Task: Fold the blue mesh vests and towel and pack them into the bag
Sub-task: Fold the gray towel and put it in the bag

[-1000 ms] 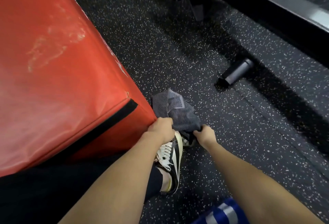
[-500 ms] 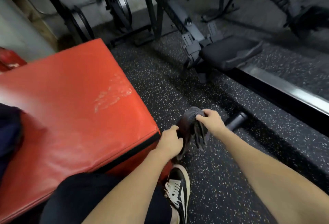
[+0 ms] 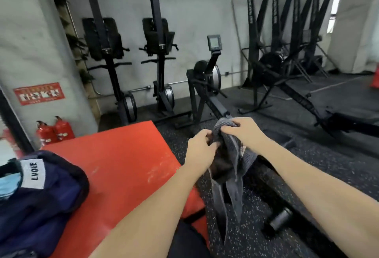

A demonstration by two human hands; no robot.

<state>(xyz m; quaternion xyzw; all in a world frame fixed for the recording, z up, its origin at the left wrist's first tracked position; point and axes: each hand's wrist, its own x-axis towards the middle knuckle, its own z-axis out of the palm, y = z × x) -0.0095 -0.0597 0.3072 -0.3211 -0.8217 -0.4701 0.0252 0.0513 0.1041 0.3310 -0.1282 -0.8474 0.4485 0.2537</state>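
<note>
Now | left hand (image 3: 202,147) and right hand (image 3: 244,129) both clench the crumpled grey knitted towel (image 3: 233,167), held up over the speckled floor (image 3: 266,206) | dark navy fabric bag (image 3: 41,200) sits left on the red padded worktop (image 3: 123,165)

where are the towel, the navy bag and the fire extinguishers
towel (image 3: 235,167): head view, hanging grey folds
navy bag (image 3: 39,206): head view, front fabric
fire extinguishers (image 3: 55,131): head view, red bodies

towel off the floor, now held up in the air
both hands lifted it: left hand (image 3: 202,149) and right hand (image 3: 245,131) grip the grey towel (image 3: 233,167) bunched, ends dangling; navy bag (image 3: 39,200) now in view.
</note>
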